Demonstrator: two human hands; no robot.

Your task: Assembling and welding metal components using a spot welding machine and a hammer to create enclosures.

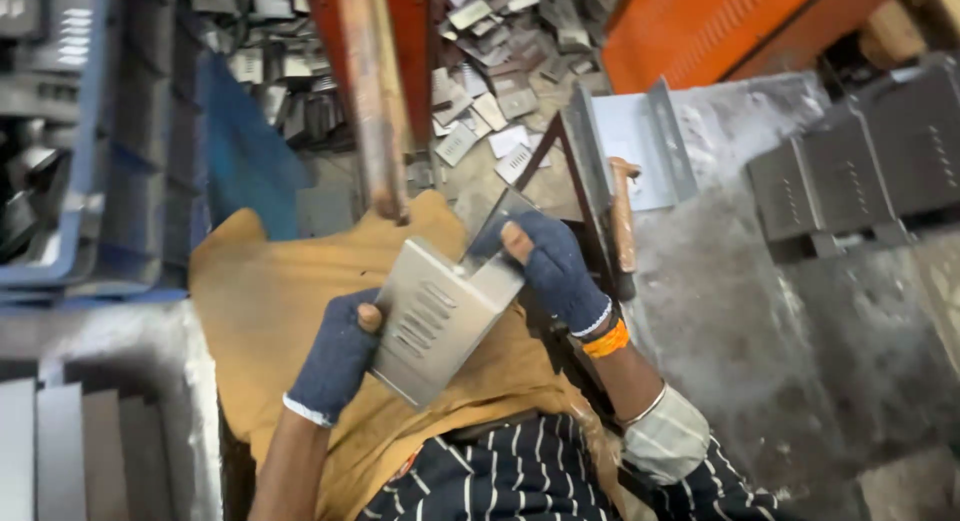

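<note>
Both gloved hands grip a slotted metal plate [437,319] over the lap: the left hand [338,356] closes on its lower edge, the right hand [552,266] on its upper corner. The plate hides most fingers; the scrap pile [490,41] behind is blurred.

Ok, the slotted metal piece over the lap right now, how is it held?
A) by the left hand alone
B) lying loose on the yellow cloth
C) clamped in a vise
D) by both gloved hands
D: the left hand grips the lower left edge of the slotted metal piece, and the right hand holds its upper right end.
</note>
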